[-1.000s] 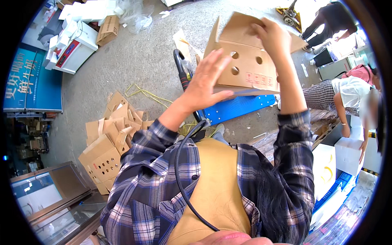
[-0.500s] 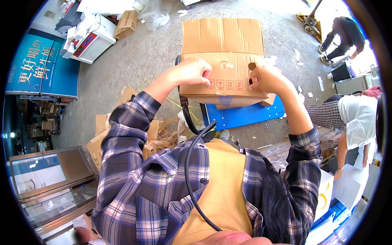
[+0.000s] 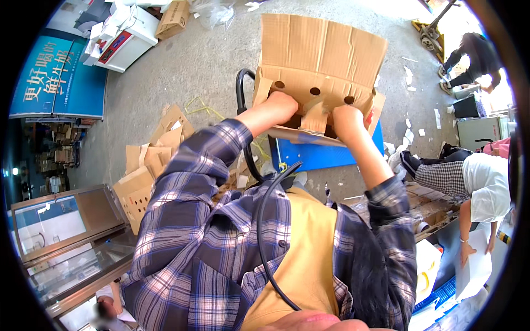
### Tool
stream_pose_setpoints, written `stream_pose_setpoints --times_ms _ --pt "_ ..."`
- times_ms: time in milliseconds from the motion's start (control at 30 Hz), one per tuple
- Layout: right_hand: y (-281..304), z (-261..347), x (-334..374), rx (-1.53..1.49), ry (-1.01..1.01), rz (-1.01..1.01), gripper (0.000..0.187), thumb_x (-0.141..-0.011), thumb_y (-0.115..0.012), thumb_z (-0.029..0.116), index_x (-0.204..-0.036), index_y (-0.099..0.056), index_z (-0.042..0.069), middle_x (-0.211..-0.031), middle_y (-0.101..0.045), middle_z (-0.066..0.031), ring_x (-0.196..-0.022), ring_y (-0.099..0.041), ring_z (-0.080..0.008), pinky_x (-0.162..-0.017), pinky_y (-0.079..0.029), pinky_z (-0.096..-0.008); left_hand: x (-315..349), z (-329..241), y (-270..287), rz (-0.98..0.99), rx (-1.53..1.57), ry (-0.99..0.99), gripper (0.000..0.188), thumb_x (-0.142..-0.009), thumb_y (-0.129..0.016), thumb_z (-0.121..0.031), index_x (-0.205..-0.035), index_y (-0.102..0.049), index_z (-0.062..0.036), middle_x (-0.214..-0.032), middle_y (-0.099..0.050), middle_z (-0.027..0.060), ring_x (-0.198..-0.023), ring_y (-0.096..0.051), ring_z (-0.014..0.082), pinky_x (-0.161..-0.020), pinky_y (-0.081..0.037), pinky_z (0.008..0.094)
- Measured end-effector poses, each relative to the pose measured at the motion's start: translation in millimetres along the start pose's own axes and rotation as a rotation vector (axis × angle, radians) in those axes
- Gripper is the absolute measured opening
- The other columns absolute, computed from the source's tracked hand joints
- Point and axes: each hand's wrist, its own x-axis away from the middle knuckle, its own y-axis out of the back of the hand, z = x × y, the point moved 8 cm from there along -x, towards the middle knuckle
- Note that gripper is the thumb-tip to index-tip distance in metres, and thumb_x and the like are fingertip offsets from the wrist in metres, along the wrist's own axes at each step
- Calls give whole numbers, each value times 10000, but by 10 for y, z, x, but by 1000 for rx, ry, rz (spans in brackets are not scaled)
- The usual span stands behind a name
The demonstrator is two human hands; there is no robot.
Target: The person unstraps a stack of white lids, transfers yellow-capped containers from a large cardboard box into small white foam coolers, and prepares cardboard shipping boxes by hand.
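Note:
A brown cardboard carton stands open before me, its wide far flap raised. Round holes run along its inner far wall, and a narrow cardboard piece sticks up in the middle of the opening. My left hand reaches into the left part of the carton. On the right side of that cardboard piece, my right hand also dips inside. The fingers of both hands are hidden, as is whatever they touch. Beneath the carton is a blue platform trolley with a black handle.
Flattened cardboard is heaped at the left, near a glass-fronted cabinet. At the right a person in a white top handles a white box. Farther back are a bending person in black and a yellow pallet jack.
The carton's top, closed before, is now open with its inside showing. Both hands have gone from its upper face into the opening. The carton appears shifted slightly right and turned.

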Motion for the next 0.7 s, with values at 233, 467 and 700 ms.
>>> stream_pose_setpoints --times_ms 233,467,700 --pt "239 -61 59 -293 -116 -103 355 -803 -732 357 -816 -722 2 -822 -689 -221 -801 -680 -384 -737 -537 -466 161 -182 59 329 956 164 720 -899 -510 -680 -975 -701 10 -859 -707 124 -786 -649 208 -732 -517 329" --pt "794 163 759 -566 167 -65 283 -843 -679 306 -909 -685 31 -909 -672 -225 -908 -653 -380 -780 -507 -456 256 -397 486 -259 1000 -26 200 -873 -682 -195 -777 -599 -41 -734 -620 49 -697 -585 152 -650 -468 344" --pt "1450 -441 671 -508 -144 -605 272 -862 -666 309 -797 -710 48 -660 -635 -175 -627 -638 -324 -620 -494 -428 247 -1000 2088 -1254 55 -282 59 -820 -572 -82 -868 -559 -51 -893 -608 90 -883 -592 283 -815 -436 395"
